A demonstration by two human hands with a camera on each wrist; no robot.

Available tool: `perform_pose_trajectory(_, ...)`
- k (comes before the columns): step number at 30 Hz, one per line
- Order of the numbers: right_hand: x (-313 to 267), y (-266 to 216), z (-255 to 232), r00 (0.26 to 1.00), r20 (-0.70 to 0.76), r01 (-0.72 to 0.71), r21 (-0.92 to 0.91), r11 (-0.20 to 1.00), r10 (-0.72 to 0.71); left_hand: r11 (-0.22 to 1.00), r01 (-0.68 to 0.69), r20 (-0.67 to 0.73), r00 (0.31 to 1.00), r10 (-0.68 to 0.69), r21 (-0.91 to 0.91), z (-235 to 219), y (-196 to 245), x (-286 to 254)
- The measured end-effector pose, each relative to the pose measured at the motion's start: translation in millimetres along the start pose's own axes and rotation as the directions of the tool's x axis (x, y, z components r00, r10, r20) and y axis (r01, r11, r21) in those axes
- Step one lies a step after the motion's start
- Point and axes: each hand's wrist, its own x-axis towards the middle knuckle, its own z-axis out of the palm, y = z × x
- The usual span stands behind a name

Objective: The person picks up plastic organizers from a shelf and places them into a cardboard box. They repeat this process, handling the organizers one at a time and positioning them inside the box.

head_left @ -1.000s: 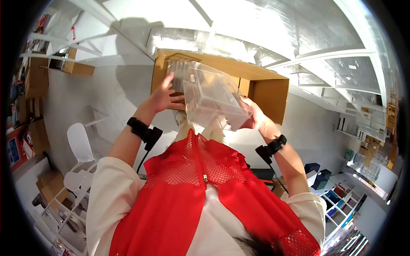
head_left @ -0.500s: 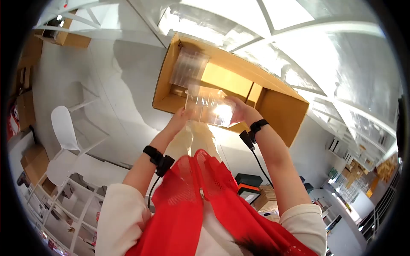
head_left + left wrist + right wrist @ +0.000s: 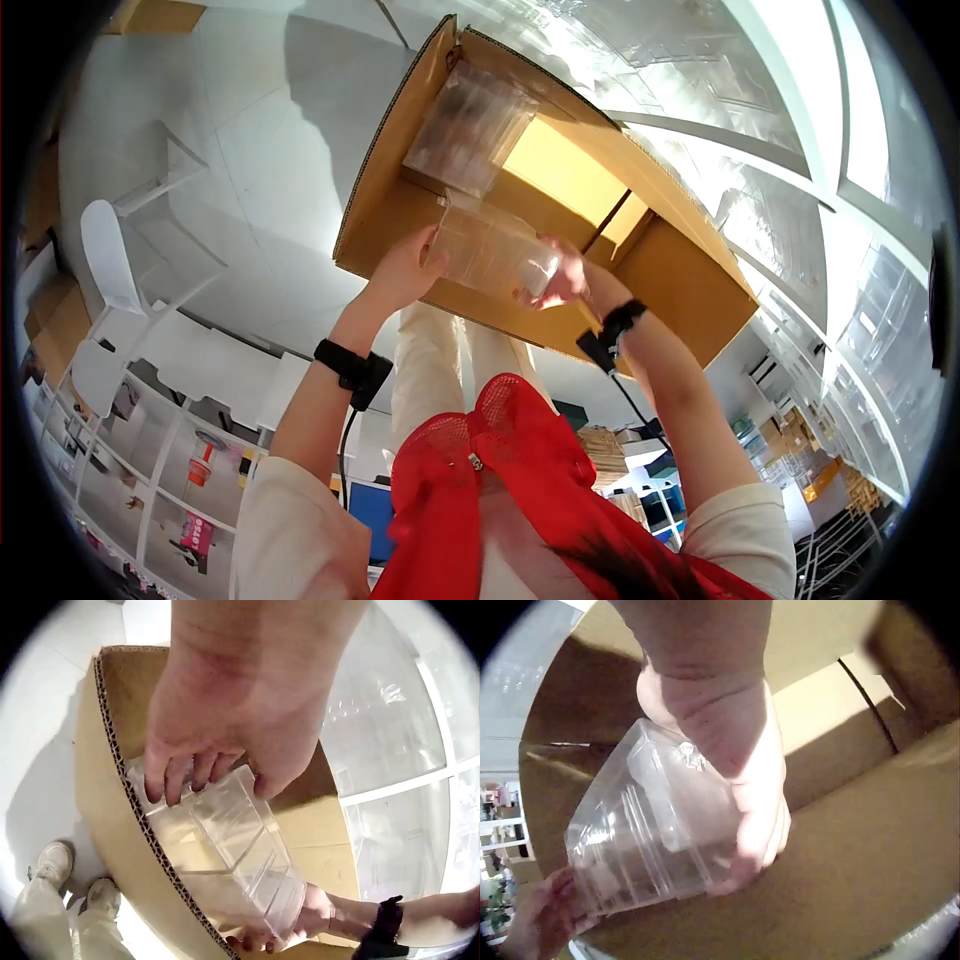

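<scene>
A clear plastic container (image 3: 490,250) is held between both hands over the opening of a cardboard box (image 3: 680,270). My left hand (image 3: 405,270) grips its left end; in the left wrist view the fingers of that hand (image 3: 232,712) bend over the end of the container (image 3: 232,832). The right hand (image 3: 565,275) holds the other end, and in the right wrist view this hand (image 3: 727,750) has its fingers wrapped round the container's side (image 3: 652,825). More clear containers (image 3: 470,125) stand together inside the box at its left end.
Beyond the box runs a white-framed rack (image 3: 720,160) with transparent plastic sheets or bins. A white chair (image 3: 110,260) stands at the left, near white shelving (image 3: 165,440). In the left wrist view, the person's shoes (image 3: 56,862) are beside the box.
The left hand, spread beside the container one second ago, now grips it. The container has been turned and lowered towards the box, and the head view has shifted, showing the box larger and more tilted.
</scene>
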Motion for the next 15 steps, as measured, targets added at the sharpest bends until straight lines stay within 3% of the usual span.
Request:
perform_pose_trajectory(3, -4, 38, 33, 0.963, 0.118, 0.23, 0.099, 0.968, -0.241, 0.994, -0.045, -0.03, 0.998, 0.048, 0.098, 9, -13, 3)
perform_pose_trajectory(4, 11, 49, 39, 0.913, -0.078, 0.408, 0.176, 0.896, -0.401, 0.989, -0.046, -0.058, 0.997, 0.054, 0.14, 10, -13, 2)
perform_pose_trajectory(7, 19, 31, 47, 0.978, 0.076, 0.177, 0.183, 0.967, -0.193, 0.968, -0.003, -0.072, 0.997, 0.022, 0.251, 5, -20, 4)
perform_pose_trajectory(8, 26, 23, 45, 0.983, 0.039, 0.174, 0.127, 0.976, -0.18, 0.958, 0.018, -0.067, 0.998, 0.001, 0.285, 4, -23, 6)
perform_pose_trajectory(11, 75, -1, 24, 0.984, 0.12, 0.13, 0.047, 0.99, -0.135, 0.884, 0.142, -0.109, 0.989, -0.104, 0.446, -6, -22, 21)
perform_pose_trajectory(12, 92, -7, 21, 0.975, 0.175, 0.123, 0.1, 0.987, -0.139, 0.877, 0.19, -0.09, 0.982, -0.168, 0.442, -13, -21, 28)
perform_pose_trajectory(14, 110, -17, 32, 0.975, 0.117, 0.181, 0.057, 0.982, -0.187, 0.855, 0.284, -0.047, 0.955, -0.293, 0.434, -27, -18, 42)
perform_pose_trajectory(15, 116, -21, 36, 0.973, 0.089, 0.209, 0.036, 0.977, -0.211, 0.815, 0.259, -0.069, 0.963, -0.262, 0.518, -30, -19, 45)
